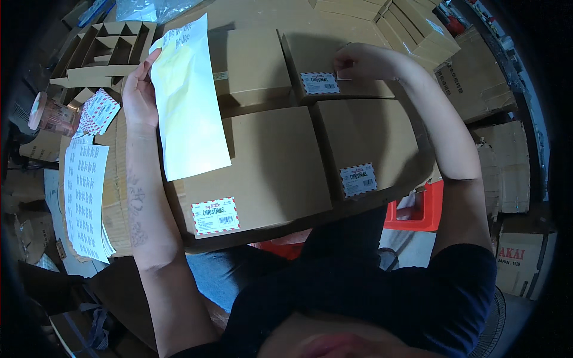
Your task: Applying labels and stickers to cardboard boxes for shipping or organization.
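Note:
My left hand (139, 89) grips the left edge of a long white and yellow label backing sheet (188, 101) held over the boxes. My right hand (358, 59) presses fingertips on the far right brown cardboard box (334, 62), right beside a red-and-white bordered label (319, 83) stuck on it. Two nearer boxes carry the same kind of label: the near left box (268, 161) with a label (215, 215) at its front corner, and the near right box (370, 134) with a label (358, 179).
A fourth brown box (250, 62) lies behind the sheet. Sheets of small labels (85, 197) and a loose label stack (97, 111) lie at left, next to a tape roll (51, 116) and cardboard dividers (107, 48). More cartons (418, 27) stack at right; a red crate (421, 209) sits below.

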### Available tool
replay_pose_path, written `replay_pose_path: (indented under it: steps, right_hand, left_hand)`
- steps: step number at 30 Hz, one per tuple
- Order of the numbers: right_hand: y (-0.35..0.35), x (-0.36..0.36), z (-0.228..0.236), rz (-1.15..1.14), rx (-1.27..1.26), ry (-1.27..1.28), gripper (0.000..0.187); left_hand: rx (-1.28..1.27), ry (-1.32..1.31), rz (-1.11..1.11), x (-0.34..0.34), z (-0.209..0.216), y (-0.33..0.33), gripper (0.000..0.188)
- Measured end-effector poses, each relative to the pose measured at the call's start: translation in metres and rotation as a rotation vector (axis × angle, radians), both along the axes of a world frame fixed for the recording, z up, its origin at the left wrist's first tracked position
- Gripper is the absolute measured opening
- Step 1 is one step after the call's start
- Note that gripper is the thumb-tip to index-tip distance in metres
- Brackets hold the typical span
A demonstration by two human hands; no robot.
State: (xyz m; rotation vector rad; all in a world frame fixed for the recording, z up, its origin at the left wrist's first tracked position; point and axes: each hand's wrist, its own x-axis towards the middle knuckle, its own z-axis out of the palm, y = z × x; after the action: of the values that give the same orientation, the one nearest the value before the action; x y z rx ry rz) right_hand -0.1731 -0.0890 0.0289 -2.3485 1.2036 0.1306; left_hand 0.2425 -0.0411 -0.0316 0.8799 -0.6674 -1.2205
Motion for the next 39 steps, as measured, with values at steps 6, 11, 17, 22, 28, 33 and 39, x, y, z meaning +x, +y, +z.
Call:
replay_pose_path:
  steps: [6,11,17,22,28,33,39]
  right_hand:
    - [0.009,0.011,0.004,0.021,-0.065,0.1,0.019]
    - [0.017,0.007,-0.009,0.025,-0.181,0.079,0.013]
    - [0.032,0.007,-0.014,-0.06,-0.249,0.092,0.024]
    - [0.027,0.003,-0.002,-0.223,-0.22,-0.002,0.036]
    - [-0.008,-0.02,-0.015,-0.273,-0.051,-0.043,0.041]
    - [0.008,-0.018,-0.021,-0.167,-0.149,-0.167,0.029]
    - [0.012,-0.046,-0.015,-0.454,0.408,-0.631,0.011]
  left_hand:
    - [-0.003,0.009,0.003,0.003,0.001,0.001,0.048]
    - [0.01,0.051,-0.013,-0.002,0.0,0.0,0.048]
    - [-0.049,0.05,0.018,0.006,-0.004,0.0,0.047]
    - [-0.053,0.111,0.057,0.005,-0.002,0.002,0.047]
    - [-0.046,0.119,0.054,-0.006,0.004,0.003,0.049]
    - [-0.066,0.181,-0.026,0.006,-0.001,0.003,0.046]
    - [-0.183,0.145,-0.108,0.007,-0.012,-0.004,0.034]
